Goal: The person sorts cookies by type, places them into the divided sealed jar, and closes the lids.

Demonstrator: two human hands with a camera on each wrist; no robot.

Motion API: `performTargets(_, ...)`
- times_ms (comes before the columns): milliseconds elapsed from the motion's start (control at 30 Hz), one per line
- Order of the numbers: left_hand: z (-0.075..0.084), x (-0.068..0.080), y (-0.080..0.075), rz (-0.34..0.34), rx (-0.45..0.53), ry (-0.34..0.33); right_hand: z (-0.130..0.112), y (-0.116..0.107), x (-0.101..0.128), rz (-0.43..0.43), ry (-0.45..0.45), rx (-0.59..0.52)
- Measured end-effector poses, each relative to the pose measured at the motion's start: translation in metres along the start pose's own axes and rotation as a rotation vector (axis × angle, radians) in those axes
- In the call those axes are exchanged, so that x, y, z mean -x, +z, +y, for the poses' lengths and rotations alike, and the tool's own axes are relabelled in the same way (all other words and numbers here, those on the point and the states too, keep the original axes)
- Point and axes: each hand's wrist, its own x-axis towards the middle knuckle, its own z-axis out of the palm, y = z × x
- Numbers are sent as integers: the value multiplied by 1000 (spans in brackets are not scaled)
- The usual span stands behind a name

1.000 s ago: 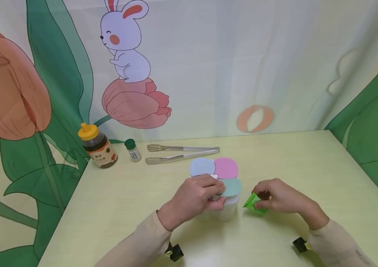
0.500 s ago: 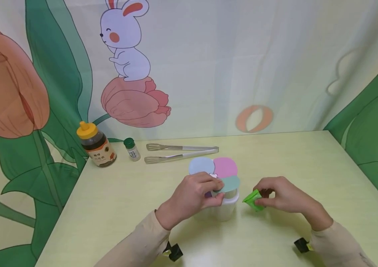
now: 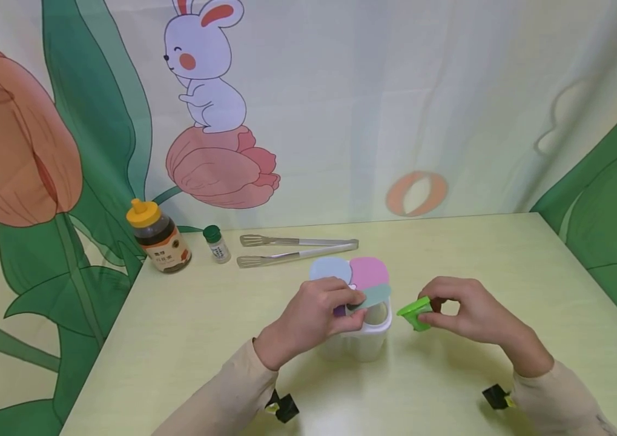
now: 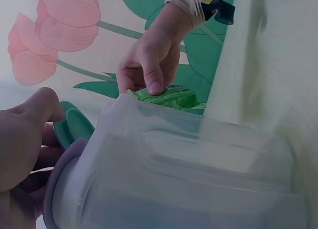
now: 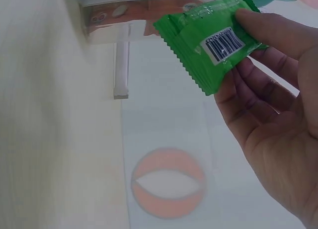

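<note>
A clear plastic storage container (image 3: 365, 346) with several coloured lids stands on the table. My left hand (image 3: 316, 312) pinches its teal lid (image 3: 376, 295), which is tilted up over a round opening at the front right. In the left wrist view the teal lid (image 4: 73, 124) stands away from the rim, beside a purple lid (image 4: 57, 182). To the right of the container my right hand (image 3: 466, 309) pinches a small green packet (image 3: 415, 313) between thumb and fingers, above the table. A barcode shows on the packet (image 5: 223, 44) in the right wrist view.
Metal tongs (image 3: 308, 249) lie behind the container. Further left stand a small green-capped shaker (image 3: 217, 244) and a yellow-capped bottle of dark syrup (image 3: 160, 239). A printed curtain (image 3: 335, 121) hangs behind the table (image 3: 221, 315).
The teal lid has tipped up from lying flat, baring the opening beneath. My right hand has risen slightly with the green packet, which has turned more upright.
</note>
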Motion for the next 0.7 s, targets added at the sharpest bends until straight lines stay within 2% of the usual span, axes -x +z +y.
performTargets(267, -2, -1, -1, 2, 38, -21, -8, -4, -5, 45, -64, -13)
performTargets(433, -3, 0, -1, 28, 63, -31, -14, -8, -4, 51, -33, -11)
performTargets(700, -7, 0, -2, 33, 105, -45, -20, -12, -6, 83, -68, -34)
